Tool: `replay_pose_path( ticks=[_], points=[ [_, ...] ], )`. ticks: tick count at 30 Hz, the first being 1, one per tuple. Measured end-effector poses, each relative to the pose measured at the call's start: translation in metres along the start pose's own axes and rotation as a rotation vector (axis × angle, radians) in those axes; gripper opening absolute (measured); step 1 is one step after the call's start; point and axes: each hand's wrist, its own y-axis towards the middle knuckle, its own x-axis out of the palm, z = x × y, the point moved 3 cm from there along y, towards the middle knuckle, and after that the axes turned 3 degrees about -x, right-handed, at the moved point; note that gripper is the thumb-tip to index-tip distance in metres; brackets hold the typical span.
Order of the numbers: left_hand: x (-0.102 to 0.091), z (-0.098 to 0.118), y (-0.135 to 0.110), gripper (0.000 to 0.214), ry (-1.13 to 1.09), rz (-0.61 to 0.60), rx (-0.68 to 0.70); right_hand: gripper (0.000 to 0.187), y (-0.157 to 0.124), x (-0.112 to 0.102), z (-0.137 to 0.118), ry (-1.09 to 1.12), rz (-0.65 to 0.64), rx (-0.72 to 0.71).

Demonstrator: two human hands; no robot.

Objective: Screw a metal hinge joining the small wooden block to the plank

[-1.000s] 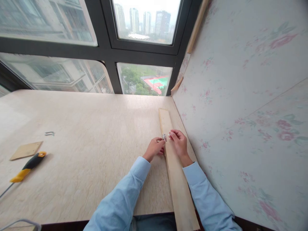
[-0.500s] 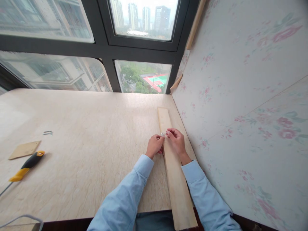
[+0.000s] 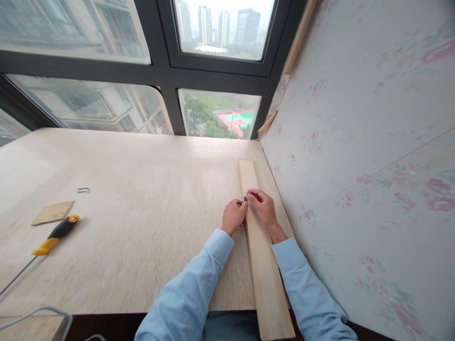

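Both hands meet at 1 spot: the small metal piece (image 3: 245,198), sitting on the left edge of the wooden strip (image 3: 265,279), about a third of the way down from its far end. The strip's long axis runs away from the person, close beside the flowered wall (image 3: 355,142). The left hand (image 3: 233,216) comes in from the table (image 3: 142,213) side, fingers curled, tips pinching the piece. The right hand (image 3: 263,208) rests on top of the strip, thumb and forefinger nipping it from the other side. Neither hand is nearer, both wrists low, sleeves angled inward.
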Motion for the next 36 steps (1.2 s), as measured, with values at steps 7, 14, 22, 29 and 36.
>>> replay_pose_path(
  ticks=[7, 14, 22, 29, 36],
  points=[
    [-0.001, 0.005, -0.006, 0.031, 0.063, 0.045, 0.016, 0.021, -0.001, 0.001, -0.001, -0.156, -0.041, -0.159],
    [-0.002, 0.007, -0.009, 0.03, 0.083, 0.084, 0.019, 0.019, -0.002, 0.001, -0.006, -0.249, -0.059, -0.282],
    [-0.002, 0.006, -0.007, 0.03, 0.038, 0.051, -0.008, 0.021, -0.003, 0.001, -0.009, -0.232, -0.124, -0.309],
    [0.001, 0.0, -0.001, 0.036, -0.044, 0.037, -0.022, 0.028, 0.0, -0.002, 0.0, -0.222, -0.15, -0.298],
    [0.003, -0.003, 0.01, 0.034, -0.081, -0.01, -0.043, 0.021, -0.001, -0.001, -0.005, -0.218, -0.119, -0.27]
  ],
)
